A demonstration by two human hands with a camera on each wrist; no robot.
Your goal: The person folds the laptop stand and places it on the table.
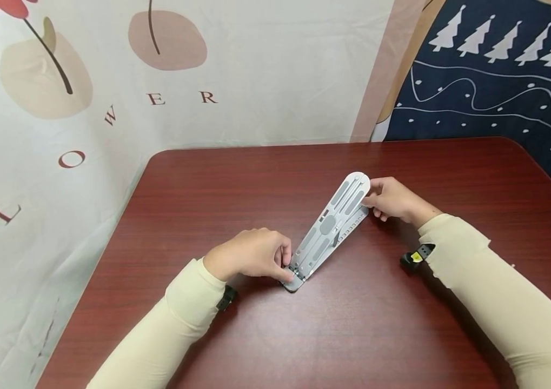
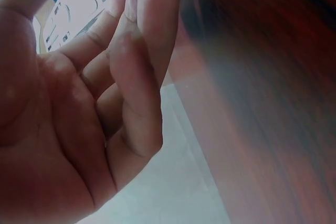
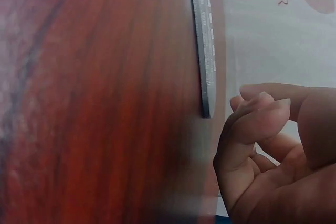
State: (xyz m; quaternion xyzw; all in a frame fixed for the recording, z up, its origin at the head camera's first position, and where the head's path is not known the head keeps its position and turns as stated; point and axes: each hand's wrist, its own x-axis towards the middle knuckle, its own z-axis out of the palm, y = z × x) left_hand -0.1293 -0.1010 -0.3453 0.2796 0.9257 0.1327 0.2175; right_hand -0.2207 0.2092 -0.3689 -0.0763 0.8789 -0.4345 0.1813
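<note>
A silver folding laptop stand [image 1: 329,224] with grey pads is on the table, its upper plate raised at an angle above a notched base. My left hand [image 1: 260,251] pinches its near, hinged end between thumb and fingers. In the left wrist view, my left hand [image 2: 79,114] has curled fingers, and a slotted bright part of the stand [image 2: 84,3] shows past them. At the far, raised end, my right hand [image 1: 394,200] grips the edge with thumb and fingertips. The right wrist view has my right hand [image 3: 268,156] with bent fingers beside the notched bar of the stand [image 3: 203,51].
The reddish-brown wooden table [image 1: 207,189] has rounded far corners. Behind it hangs a pale curtain [image 1: 275,70] with letters, and a navy cloth [image 1: 489,97] with white trees hangs at the right. Small black devices are strapped at both cuffs, one at the right wrist [image 1: 416,258].
</note>
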